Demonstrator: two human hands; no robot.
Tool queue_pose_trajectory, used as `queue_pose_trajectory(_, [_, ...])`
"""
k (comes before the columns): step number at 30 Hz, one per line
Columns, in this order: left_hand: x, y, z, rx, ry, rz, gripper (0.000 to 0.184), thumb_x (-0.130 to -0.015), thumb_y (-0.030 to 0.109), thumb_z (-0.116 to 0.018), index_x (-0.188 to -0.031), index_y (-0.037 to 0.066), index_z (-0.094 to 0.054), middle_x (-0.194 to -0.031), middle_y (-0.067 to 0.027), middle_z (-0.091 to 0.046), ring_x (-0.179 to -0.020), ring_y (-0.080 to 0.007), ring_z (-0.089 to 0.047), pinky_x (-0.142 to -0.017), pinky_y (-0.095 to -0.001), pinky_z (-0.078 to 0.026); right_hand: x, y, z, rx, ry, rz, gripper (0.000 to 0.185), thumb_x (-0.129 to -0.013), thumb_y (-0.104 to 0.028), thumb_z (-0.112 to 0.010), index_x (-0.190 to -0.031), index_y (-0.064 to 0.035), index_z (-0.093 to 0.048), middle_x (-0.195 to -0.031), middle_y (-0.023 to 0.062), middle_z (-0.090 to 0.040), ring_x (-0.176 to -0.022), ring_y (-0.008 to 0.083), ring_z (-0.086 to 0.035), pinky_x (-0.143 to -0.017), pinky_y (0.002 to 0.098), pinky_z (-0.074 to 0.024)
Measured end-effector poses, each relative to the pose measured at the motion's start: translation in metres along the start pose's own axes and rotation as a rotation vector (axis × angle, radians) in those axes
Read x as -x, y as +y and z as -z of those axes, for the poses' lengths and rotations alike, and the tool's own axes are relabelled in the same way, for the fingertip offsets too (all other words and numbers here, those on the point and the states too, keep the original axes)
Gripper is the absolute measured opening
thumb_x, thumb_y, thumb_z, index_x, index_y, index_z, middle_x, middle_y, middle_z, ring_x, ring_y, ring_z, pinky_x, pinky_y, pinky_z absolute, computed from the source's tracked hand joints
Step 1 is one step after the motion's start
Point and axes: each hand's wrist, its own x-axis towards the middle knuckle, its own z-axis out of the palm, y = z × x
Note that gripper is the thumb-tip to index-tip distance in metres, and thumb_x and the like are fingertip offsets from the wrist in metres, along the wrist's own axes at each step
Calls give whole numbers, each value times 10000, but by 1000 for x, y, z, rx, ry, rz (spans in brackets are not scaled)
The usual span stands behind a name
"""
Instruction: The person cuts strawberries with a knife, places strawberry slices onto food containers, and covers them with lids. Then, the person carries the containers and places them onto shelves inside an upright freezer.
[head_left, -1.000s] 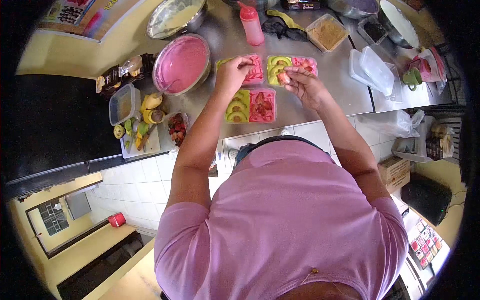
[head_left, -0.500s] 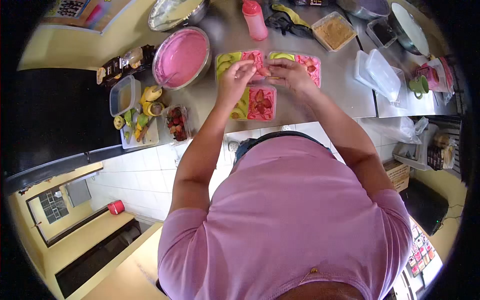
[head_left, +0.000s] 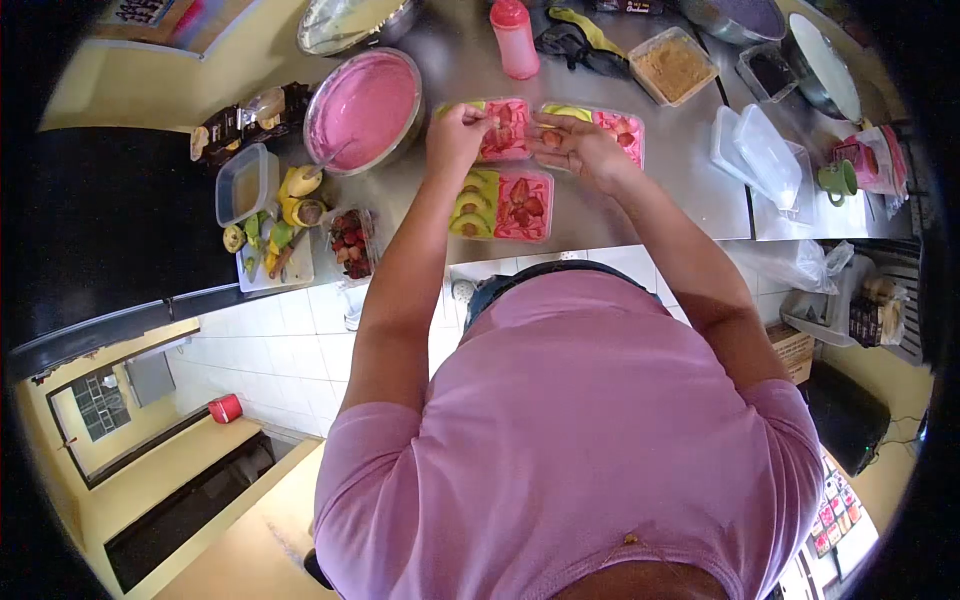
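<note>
My left hand [head_left: 459, 137] is pinched over the upper left tub [head_left: 507, 128], which has avocado slices on one side and pink cream with strawberry pieces on the other. What its fingertips hold is too small to tell. My right hand [head_left: 578, 148] holds a reddish strawberry piece [head_left: 551, 138] in its fingers, between that tub and the upper right tub [head_left: 622, 137]. Avocado and pink cream also show in the upper right tub, partly under my right hand. Nearer me, the lower tub [head_left: 502, 206] has avocado slices beside pink cream topped with strawberry slices.
A bowl of pink cream [head_left: 364, 112], a box of strawberries [head_left: 351, 243] and a board with fruit [head_left: 276, 272] stand left. A pink bottle [head_left: 515, 40] and a tub of brown crumbs [head_left: 673, 66] are at the back. Clear lids [head_left: 766, 152] and a green mug [head_left: 838, 179] lie right.
My right hand has moved left from the upper right tub to the gap between the upper tubs. My left hand came toward it, then moved back left.
</note>
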Motion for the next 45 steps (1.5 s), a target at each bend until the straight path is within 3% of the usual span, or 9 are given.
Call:
queue_pose_trajectory(4, [2,-2,-2,-378,114,-250,272,-744,219,-798,-916,50,-672,-881,-120,-679,-802,-280,-662,-691,-346,-506,-1,3,3,-3,-44,31,503,-909,71,-382,-1410,27,-364,-1365,202,-472,-1219,293,-541,-1032,374,-462])
queue_pose_trajectory(10, [16,37,9,-54,181,-404,175,-810,158,-716,-941,55,-662,-902,-112,-675,-825,-280,-654,-741,-387,-513,-8,7,8,-49,-62,86,515,-904,76,-407,-1413,40,-344,-1350,197,-478,-1207,297,-548,-1020,373,-472])
queue_pose_trajectory(14, [34,59,-4,236,-149,-204,256,-844,91,-702,-1081,29,-631,-979,-75,-701,-831,-130,-650,-743,-270,-512,-11,3,1,-16,-66,106,520,-907,61,-439,-1415,53,-330,-1324,184,-506,-1165,274,-571,-1000,364,-485])
queue_pose_trajectory(20, [30,66,-12,444,-177,-98,201,-868,29,-658,-1067,29,-633,-937,-44,-693,-826,-100,-631,-733,-242,-508,-28,8,3,72,-115,225,545,-915,18,-481,-1435,35,-318,-1300,170,-532,-1119,249,-592,-969,348,-498])
queue_pose_trajectory(26, [-13,65,8,231,-274,-81,130,-873,51,-668,-1002,34,-658,-898,-28,-695,-766,-96,-628,-703,-253,-515,-36,0,7,330,-90,221,597,-929,-15,-494,-1473,6,-250,-1352,174,-504,-1133,242,-591,-935,336,-508])
queue_pose_trajectory(31, [-43,52,19,-288,-500,-305,231,-815,164,-696,-1026,71,-683,-943,-168,-689,-860,-309,-669,-793,-384,-511,2,-34,11,379,31,231,620,-933,-42,-510,-1483,-3,-227,-1393,161,-485,-1141,225,-591,-932,325,-506])
queue_pose_trajectory(34, [-45,45,7,-352,-624,-398,239,-806,141,-693,-1037,80,-688,-933,-169,-688,-872,-311,-665,-804,-384,-506,11,-31,28,379,79,242,628,-924,-37,-518,-1482,-2,-233,-1394,156,-489,-1134,214,-593,-922,304,-504])
queue_pose_trajectory(38, [-51,26,-10,-417,-398,-690,189,-826,139,-678,-1006,86,-704,-985,-140,-656,-914,-296,-646,-814,-359,-498,28,-29,44,403,193,290,586,-916,-17,-506,-1467,-25,-307,-1312,135,-550,-1052,176,-609,-859,261,-505])
queue_pose_trajectory(45, [-43,51,23,-151,-152,-466,131,-825,119,-683,-952,106,-711,-975,-98,-649,-892,-300,-636,-787,-374,-504,57,3,120,764,590,468,426,-937,-55,-532,-1357,-99,-478,-999,35,-602,-763,91,-577,-623,217,-473])
